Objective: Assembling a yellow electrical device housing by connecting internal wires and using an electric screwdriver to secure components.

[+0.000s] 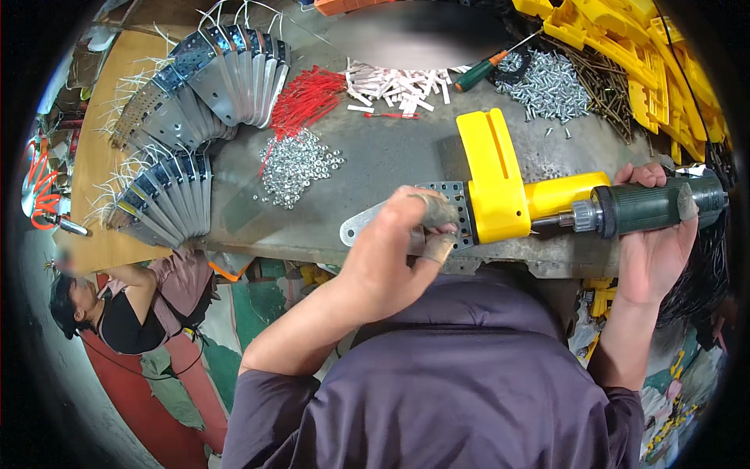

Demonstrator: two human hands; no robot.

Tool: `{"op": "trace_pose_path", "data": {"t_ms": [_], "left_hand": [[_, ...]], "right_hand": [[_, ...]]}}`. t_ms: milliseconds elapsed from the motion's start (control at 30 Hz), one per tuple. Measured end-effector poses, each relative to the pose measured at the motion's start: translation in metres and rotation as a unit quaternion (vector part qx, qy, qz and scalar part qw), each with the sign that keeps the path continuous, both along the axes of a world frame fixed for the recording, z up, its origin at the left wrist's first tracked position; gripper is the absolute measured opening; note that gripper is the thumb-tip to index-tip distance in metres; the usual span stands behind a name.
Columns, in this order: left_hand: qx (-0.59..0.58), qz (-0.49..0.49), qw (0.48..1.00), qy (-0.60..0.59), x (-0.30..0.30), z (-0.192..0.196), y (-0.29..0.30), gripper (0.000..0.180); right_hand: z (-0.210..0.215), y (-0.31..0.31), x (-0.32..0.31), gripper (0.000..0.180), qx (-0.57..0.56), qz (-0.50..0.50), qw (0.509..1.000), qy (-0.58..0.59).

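My right hand [655,258] is wrapped round a dark green power screwdriver [644,207] lying level at the right. Its bit points left and reaches the lower edge of a yellow plastic handle [496,180]. From that handle's left side a grey metal blade-like plate [359,227] with a perforated end sticks out. My left hand [410,242], with worn coverings on its fingertips, closes round the plate beside the yellow part. Whether the bit sits in a screw, I cannot see.
Fanned metal plates with white ties [168,195] stand at the left. Nuts [297,166], red strips [308,98], white strips [402,86], silver screws [547,87], long brown screws [605,82] and a hand screwdriver [478,72] lie farther back. Yellow parts [625,39] pile far right. Another person [129,313] works lower left.
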State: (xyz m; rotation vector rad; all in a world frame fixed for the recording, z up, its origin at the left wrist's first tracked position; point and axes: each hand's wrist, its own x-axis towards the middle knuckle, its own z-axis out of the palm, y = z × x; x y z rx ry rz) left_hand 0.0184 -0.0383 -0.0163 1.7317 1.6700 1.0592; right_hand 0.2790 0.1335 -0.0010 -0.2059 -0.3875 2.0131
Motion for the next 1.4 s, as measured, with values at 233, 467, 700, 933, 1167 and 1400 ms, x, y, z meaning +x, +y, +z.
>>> {"op": "trace_pose_path", "data": {"t_ms": [233, 467, 700, 933, 1167, 1400], "left_hand": [[0.124, -0.017, 0.992, -0.007, 0.012, -0.017, 0.007, 0.065], [0.142, 0.033, 0.989, 0.022, 0.008, -0.013, 0.007, 0.056], [0.12, 0.025, 0.986, 0.116, 0.001, -0.008, 0.01, 0.037], [0.125, 0.028, 0.988, 0.091, 0.005, -0.007, 0.014, 0.037], [0.104, 0.038, 0.986, 0.121, 0.008, -0.01, 0.011, 0.037], [0.034, 0.089, 0.991, 0.098, 0.016, -0.001, 0.009, 0.036]], "right_hand": [[-0.001, 0.001, -0.001, 0.037, -0.034, 0.005, 0.999, 0.013], [-0.001, -0.002, -0.003, 0.037, -0.031, 0.006, 0.999, 0.026], [0.0, -0.005, -0.006, 0.037, -0.039, -0.008, 0.999, 0.026], [-0.005, -0.005, -0.006, 0.036, -0.029, -0.023, 0.999, 0.011], [-0.004, -0.015, -0.013, 0.033, -0.048, -0.066, 0.994, -0.072], [-0.008, -0.014, -0.016, 0.029, -0.02, -0.087, 0.995, -0.038]]}}
